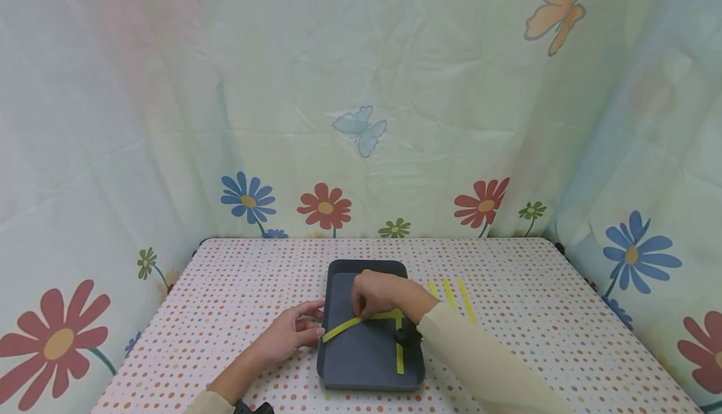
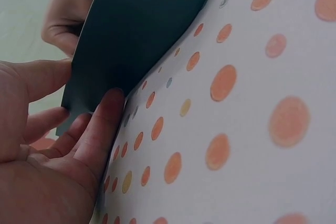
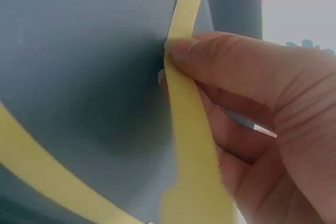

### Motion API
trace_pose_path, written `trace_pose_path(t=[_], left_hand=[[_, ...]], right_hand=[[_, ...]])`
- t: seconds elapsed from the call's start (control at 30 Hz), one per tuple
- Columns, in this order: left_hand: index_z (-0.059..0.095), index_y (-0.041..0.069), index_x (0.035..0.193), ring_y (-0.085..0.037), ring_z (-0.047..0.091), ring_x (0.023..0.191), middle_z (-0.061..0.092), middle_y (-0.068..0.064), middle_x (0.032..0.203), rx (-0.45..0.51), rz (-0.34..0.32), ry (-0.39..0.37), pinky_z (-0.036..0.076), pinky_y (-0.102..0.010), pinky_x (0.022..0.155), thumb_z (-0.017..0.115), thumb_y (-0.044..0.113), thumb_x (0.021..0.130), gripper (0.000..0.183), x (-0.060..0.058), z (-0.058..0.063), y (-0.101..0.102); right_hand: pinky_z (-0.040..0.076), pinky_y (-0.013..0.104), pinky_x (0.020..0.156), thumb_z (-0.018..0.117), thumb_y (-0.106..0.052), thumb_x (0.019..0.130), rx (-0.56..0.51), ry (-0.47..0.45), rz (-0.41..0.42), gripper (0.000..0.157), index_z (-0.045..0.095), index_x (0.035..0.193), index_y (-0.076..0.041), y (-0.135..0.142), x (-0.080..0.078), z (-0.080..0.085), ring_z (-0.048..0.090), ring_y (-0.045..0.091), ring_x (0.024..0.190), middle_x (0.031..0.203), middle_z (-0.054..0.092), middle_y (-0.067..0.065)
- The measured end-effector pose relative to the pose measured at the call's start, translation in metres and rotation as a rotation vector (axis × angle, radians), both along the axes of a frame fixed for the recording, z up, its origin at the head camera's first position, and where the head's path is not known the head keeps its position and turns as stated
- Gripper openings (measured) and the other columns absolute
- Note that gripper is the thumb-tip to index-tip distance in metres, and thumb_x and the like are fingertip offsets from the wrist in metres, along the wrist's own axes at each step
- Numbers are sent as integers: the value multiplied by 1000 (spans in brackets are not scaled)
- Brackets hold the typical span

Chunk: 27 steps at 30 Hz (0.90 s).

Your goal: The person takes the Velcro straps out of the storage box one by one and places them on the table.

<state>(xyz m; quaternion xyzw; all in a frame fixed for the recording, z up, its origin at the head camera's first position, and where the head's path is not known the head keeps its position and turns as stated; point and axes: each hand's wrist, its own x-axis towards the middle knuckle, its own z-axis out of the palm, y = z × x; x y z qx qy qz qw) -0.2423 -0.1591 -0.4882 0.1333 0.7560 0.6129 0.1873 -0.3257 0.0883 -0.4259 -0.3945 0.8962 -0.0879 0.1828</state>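
Observation:
A dark grey rectangular tray [image 1: 361,364] lies on the table, with strips of yellow tape in it. My right hand [image 1: 378,292] is over the tray and pinches a yellow tape strip [image 3: 191,114] between thumb and fingers. That strip slants from the right side toward the tray's left wall. Another yellow strip [image 1: 400,361] runs lengthwise along the tray's right side, partly hidden by the wrist camera. My left hand [image 1: 290,334] is at the tray's left wall; in the left wrist view its fingers [image 2: 105,124] touch the outer side and rim.
Several more yellow strips [image 1: 464,298] lie on the dotted tablecloth [image 1: 271,276] right of the tray. A curtain [image 1: 282,88] printed with flowers and butterflies hangs behind the table and along both sides.

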Motion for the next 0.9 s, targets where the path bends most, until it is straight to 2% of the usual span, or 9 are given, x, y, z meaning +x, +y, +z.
trace_pose_path(t=[0.17,0.43,0.9], left_hand=[[38,1,156,-18,69,103,53,-21,138,7,1,4,61,-33,85,67,14,99,65,-2,-2,0],[37,-1,156,-18,68,106,52,-23,139,23,-8,2,62,-34,87,68,15,99,67,-1,-2,0],[37,-1,156,-18,68,105,53,-22,137,33,-7,-2,61,-34,87,68,15,99,66,-2,-4,0]], right_hand=[[54,18,63,86,-14,83,-23,1,-4,8,82,81,-21,6,0,-1,62,-2,67,77,71,-16],[56,19,61,86,-8,82,-117,-68,-53,10,82,82,-17,16,7,-1,65,0,64,77,74,-11],[62,30,62,81,1,84,-320,-264,-134,15,81,81,-14,29,9,-5,72,11,67,77,77,-1]])
